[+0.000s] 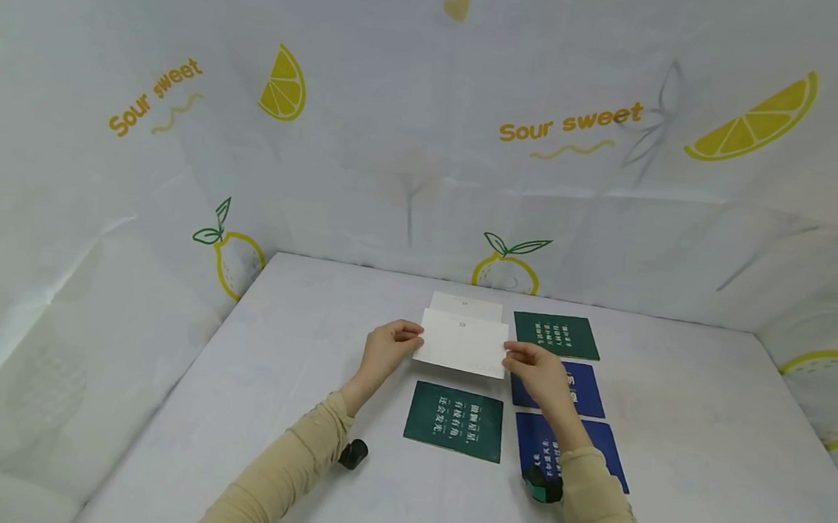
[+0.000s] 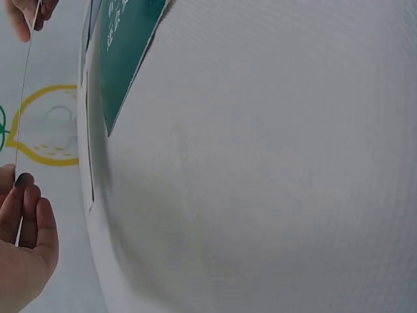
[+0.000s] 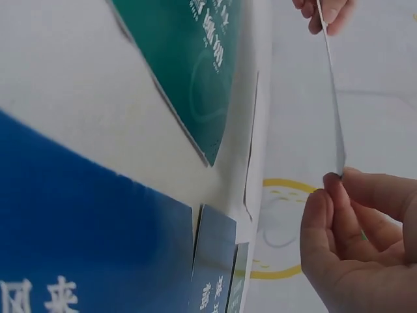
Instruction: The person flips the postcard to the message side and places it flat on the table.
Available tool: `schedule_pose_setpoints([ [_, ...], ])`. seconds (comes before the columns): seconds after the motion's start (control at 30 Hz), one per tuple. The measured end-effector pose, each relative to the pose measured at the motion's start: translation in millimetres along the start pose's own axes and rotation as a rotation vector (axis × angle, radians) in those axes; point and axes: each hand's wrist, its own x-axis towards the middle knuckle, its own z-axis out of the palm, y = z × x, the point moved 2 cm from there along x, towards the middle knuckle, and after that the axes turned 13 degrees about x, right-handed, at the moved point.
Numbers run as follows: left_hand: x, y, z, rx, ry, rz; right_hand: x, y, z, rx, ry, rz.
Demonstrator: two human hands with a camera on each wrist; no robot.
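A white card (image 1: 464,347) with small print near its top is held up over the table between both hands. My left hand (image 1: 386,349) pinches its left edge between thumb and fingers, and my right hand (image 1: 539,378) pinches the right edge. Both wrist views show the card edge-on as a thin line, raised off the tabletop. Behind it lies a second white card (image 1: 466,303), partly covered in the head view. Closer to me, a green card (image 1: 454,420) with white lettering lies flat.
On the right, a green card (image 1: 561,335), a blue card (image 1: 590,386) and another blue card (image 1: 600,448) form a column, partly hidden by my right arm. Small black devices (image 1: 354,454) show beside both forearms. A lemon-print white curtain (image 1: 368,159) stands behind the white table (image 1: 256,364).
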Motion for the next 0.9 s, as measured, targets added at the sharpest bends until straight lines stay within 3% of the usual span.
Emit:
schedule_pose_setpoints([
  [0.17, 0.7, -3.3, 3.6, 0.086, -0.023, 0.041, 4.1, 2.9, 6.1, -0.139, -0.041, -0.030],
  [0.37, -0.6, -5.8, 8.8, 0.245, -0.054, 0.074, 7.9, 7.9, 10.9, -0.191, -0.067, -0.017],
  [0.7, 0.3, -5.7, 16.2, 0.361, -0.116, 0.073, 12.9, 14.9, 15.7, -0.259, -0.119, 0.043],
  [0.9, 2.7, -7.9, 20.4, 0.405, -0.126, 0.071, 14.8, 12.3, 19.0, -0.325, -0.146, 0.026],
])
